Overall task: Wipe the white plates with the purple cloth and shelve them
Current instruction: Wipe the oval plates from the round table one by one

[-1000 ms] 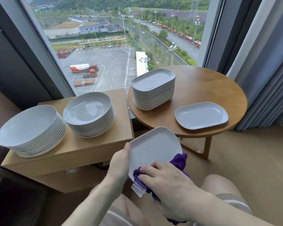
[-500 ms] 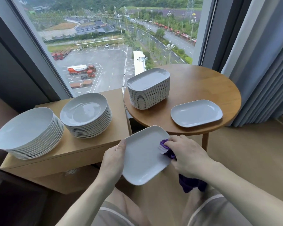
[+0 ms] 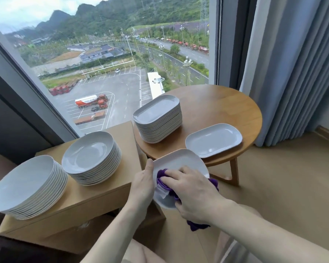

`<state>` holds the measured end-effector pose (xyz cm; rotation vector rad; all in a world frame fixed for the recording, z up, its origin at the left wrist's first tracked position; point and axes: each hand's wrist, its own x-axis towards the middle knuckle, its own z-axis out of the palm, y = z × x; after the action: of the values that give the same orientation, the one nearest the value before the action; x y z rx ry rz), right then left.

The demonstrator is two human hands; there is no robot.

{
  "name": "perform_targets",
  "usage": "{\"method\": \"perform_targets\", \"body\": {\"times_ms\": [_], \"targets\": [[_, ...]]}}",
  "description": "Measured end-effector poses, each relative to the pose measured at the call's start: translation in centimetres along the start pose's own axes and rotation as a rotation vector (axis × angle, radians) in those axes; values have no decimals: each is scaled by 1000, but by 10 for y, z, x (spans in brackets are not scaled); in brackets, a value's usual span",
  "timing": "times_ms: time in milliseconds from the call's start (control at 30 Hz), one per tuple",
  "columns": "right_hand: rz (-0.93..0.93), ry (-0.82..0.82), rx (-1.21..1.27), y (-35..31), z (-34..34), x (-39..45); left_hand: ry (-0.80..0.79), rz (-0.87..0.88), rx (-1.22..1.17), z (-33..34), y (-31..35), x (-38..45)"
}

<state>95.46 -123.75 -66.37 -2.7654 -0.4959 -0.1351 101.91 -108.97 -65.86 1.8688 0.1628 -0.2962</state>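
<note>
A white rectangular plate [image 3: 180,164] is held tilted in mid-air, just in front of the round tabletop's [image 3: 226,111] near edge, between the two hands. Its left edge is gripped by the left hand [image 3: 142,184], the thumb laid up along the rim and the fingers hidden behind the plate. The purple cloth [image 3: 162,177] is pressed against the plate's face by the right hand [image 3: 192,194], whose fingers are curled over the bunched fabric; a white tag shows at the cloth's lower edge, and a loose purple end hangs out below the wrist. The lower half of the plate is covered by this hand and the cloth.

Just beyond, on the round tabletop, a single white rectangular plate [image 3: 214,142] is seen lying flat near the front right edge. To its left, a stack of rectangular plates [image 3: 158,120] is set on the same tabletop, well apart from the single plate.

To the left, a low wooden cabinet [image 3: 95,198] is shown bearing two stacks of round white plates: the nearer stack [image 3: 27,186] at the left end and a second stack [image 3: 91,156] beside it, the two nearly touching.

Behind everything, a large window [image 3: 110,54] is seen, and grey curtains [image 3: 296,63] hang at the right.
</note>
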Motion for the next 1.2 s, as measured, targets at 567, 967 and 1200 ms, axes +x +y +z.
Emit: {"method": "perform_targets", "body": {"times_ms": [567, 967, 1200], "targets": [[373, 145, 51, 74, -26, 6, 167, 128, 36, 30, 85, 63], [531, 402, 248, 106, -37, 0, 265, -13, -260, 9, 153, 172], [537, 422, 298, 111, -37, -1, 379, -16, -147, 3, 137, 215]]}}
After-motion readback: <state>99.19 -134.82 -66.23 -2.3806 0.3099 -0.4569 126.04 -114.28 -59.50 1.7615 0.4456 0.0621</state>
